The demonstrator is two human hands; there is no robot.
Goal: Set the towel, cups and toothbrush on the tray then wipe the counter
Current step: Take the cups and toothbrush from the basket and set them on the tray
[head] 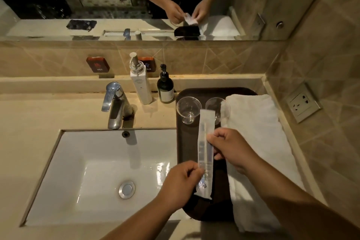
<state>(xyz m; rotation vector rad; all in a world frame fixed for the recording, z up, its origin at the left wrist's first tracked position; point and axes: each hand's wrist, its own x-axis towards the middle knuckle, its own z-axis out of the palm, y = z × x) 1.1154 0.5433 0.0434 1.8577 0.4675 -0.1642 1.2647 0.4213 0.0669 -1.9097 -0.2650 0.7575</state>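
Note:
A dark tray (188,146) lies on the counter to the right of the sink. A folded white towel (257,138) covers the tray's right side. Two clear plastic cups (188,109) (216,106) stand upright at the tray's far end. Above the tray I hold a wrapped toothbrush (205,142) in its long clear packet, lengthwise. My left hand (180,183) pinches the packet's near end. My right hand (231,148) grips its middle from the right.
A white rectangular sink (93,169) with a chrome faucet (116,103) fills the left. A white pump bottle (140,82) and a dark pump bottle (165,87) stand behind the tray. A wall socket (303,103) is at right, a mirror above.

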